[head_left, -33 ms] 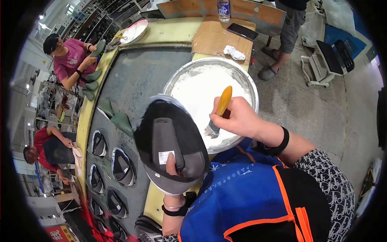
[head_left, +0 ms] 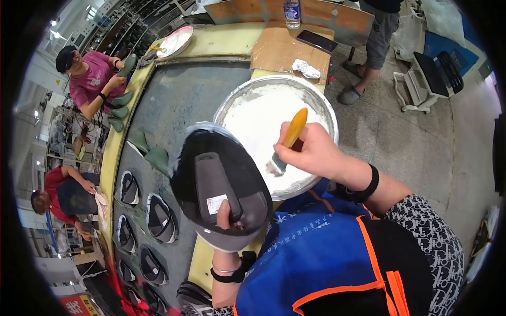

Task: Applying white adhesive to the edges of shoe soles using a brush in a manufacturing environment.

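My left hand (head_left: 223,215) grips a grey and black shoe upper (head_left: 208,181), thumb inside it beside a small white label. White paste coats the upper's far rim. In my right hand (head_left: 313,152) is a brush (head_left: 295,128) with a yellow handle, its bristles pointing down at the white paste. That paste fills a round metal basin (head_left: 329,118) just right of the upper. Whether the bristle tips touch the paste I cannot tell.
Several similar uppers (head_left: 161,217) and green shoe pieces (head_left: 156,158) lie on the grey tabletop (head_left: 179,89). Beyond the basin are cardboard (head_left: 269,50), a phone (head_left: 316,41), crumpled paper (head_left: 305,68) and a bottle (head_left: 292,15). Two people work along the left; another stands behind the table.
The shoe upper has shifted slightly left and turned a little in my left hand. My right hand has moved the brush slightly, its handle end a bit up and right.
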`<action>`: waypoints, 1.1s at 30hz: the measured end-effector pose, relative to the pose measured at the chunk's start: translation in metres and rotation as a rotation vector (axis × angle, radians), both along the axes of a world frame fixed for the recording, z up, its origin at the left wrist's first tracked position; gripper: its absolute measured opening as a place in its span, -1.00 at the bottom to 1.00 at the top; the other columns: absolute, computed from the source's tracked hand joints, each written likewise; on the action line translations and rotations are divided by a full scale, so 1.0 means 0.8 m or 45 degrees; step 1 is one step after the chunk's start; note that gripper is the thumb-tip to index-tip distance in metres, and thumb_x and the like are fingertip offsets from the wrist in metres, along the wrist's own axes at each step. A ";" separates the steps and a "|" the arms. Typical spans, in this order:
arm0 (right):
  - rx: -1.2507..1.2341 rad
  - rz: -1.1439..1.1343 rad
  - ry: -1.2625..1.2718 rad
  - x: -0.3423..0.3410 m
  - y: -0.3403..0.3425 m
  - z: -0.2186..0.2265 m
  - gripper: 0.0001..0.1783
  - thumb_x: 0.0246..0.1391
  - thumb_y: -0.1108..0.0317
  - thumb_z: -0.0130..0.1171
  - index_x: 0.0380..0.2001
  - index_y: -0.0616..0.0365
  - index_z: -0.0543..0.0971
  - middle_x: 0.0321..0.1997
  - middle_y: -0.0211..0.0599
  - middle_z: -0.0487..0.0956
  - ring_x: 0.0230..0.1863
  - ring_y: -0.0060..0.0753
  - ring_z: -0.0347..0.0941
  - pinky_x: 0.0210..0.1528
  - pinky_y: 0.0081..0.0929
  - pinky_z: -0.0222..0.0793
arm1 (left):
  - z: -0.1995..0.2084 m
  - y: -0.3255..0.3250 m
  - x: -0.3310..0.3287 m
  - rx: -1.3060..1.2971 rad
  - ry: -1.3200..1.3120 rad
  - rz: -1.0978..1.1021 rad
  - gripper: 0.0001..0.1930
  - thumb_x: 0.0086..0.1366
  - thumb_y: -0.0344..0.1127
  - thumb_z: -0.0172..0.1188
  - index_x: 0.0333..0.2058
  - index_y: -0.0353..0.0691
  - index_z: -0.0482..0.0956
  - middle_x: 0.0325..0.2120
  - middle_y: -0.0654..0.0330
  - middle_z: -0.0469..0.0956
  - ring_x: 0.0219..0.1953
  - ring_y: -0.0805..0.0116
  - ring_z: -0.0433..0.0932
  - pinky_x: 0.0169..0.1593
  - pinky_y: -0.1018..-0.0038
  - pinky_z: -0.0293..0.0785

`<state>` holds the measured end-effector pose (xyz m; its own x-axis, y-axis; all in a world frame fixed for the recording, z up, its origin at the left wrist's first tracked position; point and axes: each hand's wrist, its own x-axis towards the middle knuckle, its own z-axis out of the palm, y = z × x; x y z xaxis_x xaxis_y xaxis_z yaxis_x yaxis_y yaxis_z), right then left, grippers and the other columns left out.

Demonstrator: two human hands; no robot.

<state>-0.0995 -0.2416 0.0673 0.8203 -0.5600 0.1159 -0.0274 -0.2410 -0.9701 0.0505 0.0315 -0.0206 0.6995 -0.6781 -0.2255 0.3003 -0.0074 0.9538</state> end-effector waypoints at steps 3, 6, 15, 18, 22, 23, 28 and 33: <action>0.034 -0.109 -0.186 0.009 -0.012 0.005 -0.79 0.08 0.29 0.21 -0.47 0.21 0.51 -0.62 -0.30 0.50 -0.58 -0.48 0.43 -0.47 -0.51 0.31 | 0.079 -0.047 -0.015 0.122 0.752 0.055 -0.89 0.25 -0.43 0.21 -0.26 -0.31 0.56 -0.58 0.16 0.59 -0.63 0.38 0.56 -0.61 0.52 0.46; -0.232 -0.159 -0.281 0.022 -0.032 0.013 -0.77 0.12 0.26 0.22 -0.44 0.21 0.50 -0.62 -0.31 0.50 -0.58 -0.43 0.45 -0.47 -0.48 0.32 | 0.089 -0.052 -0.019 0.258 0.529 -0.236 -0.86 0.30 -0.36 0.17 -0.29 -0.34 0.56 -0.61 0.09 0.58 -0.64 0.35 0.55 -0.59 0.54 0.44; -0.106 -0.022 0.023 0.012 -0.017 -0.019 -0.77 0.05 0.23 0.18 -0.48 0.19 0.50 -0.63 -0.19 0.50 -0.58 -0.22 0.46 -0.43 -0.35 0.35 | 0.089 -0.050 -0.006 0.313 0.562 -0.253 -0.79 0.35 -0.37 0.11 -0.16 -0.42 0.51 -0.53 -0.08 0.61 -0.56 0.25 0.62 -0.49 0.50 0.56; -0.044 0.119 0.095 0.000 -0.005 -0.023 -0.78 0.04 0.25 0.19 -0.48 0.20 0.50 -0.63 -0.15 0.50 -0.57 -0.20 0.47 -0.43 -0.34 0.35 | 0.090 -0.058 -0.003 0.301 0.521 -0.194 -0.77 0.37 -0.35 0.10 -0.13 -0.42 0.48 -0.51 -0.10 0.62 -0.53 0.21 0.64 -0.46 0.45 0.60; -0.186 0.143 0.128 0.001 -0.009 0.001 -0.76 0.04 0.23 0.22 -0.50 0.19 0.49 -0.64 -0.18 0.48 -0.59 -0.16 0.44 -0.46 -0.33 0.32 | 0.090 -0.067 -0.002 0.302 0.308 -0.157 -0.73 0.40 -0.30 0.08 -0.11 -0.43 0.45 -0.48 -0.11 0.62 -0.50 0.18 0.66 -0.44 0.41 0.61; -0.185 0.136 0.128 0.006 -0.010 0.005 -0.76 0.04 0.23 0.22 -0.50 0.19 0.49 -0.64 -0.18 0.48 -0.59 -0.16 0.44 -0.46 -0.33 0.32 | 0.091 -0.072 -0.003 0.303 0.273 -0.138 -0.73 0.40 -0.29 0.08 -0.10 -0.43 0.45 -0.47 -0.10 0.63 -0.49 0.19 0.66 -0.45 0.42 0.61; -0.259 0.002 -0.050 0.023 -0.017 0.001 -0.72 0.03 0.19 0.28 -0.49 0.20 0.51 -0.65 -0.15 0.48 -0.57 -0.08 0.47 -0.46 -0.30 0.34 | 0.098 -0.084 -0.011 0.317 0.029 -0.155 -0.70 0.43 -0.24 0.04 -0.11 -0.43 0.43 -0.45 -0.06 0.62 -0.43 0.25 0.67 -0.40 0.51 0.61; -0.243 0.204 0.194 0.013 -0.013 0.014 -0.71 0.02 0.21 0.26 -0.50 0.24 0.51 -0.64 -0.12 0.50 -0.57 -0.04 0.48 -0.45 -0.26 0.36 | 0.079 -0.092 -0.012 0.276 -0.608 0.083 -0.64 0.47 -0.14 -0.04 -0.12 -0.39 0.47 -0.39 0.08 0.64 -0.34 0.32 0.66 -0.24 0.51 0.61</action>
